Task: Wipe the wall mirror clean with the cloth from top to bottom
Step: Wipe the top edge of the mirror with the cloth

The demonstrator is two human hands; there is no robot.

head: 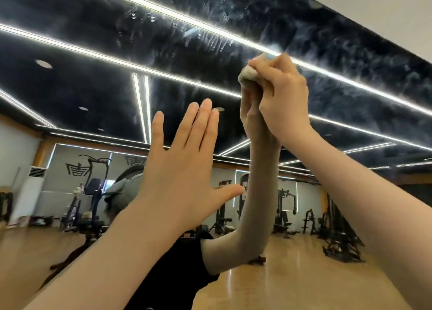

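The right hand [278, 94] grips a bunched pale grey cloth [249, 74], pressed high on the large smeared wall mirror [187, 41]. Below the cloth, the left hand [184, 160] lies flat and spread against the glass. Best to press firmly and work downward in overlapping strokes.

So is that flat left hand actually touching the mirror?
Cannot tell. The head view shows the left hand spread flat in front of the mirror, but from behind, so the palm side and any gap are hidden.
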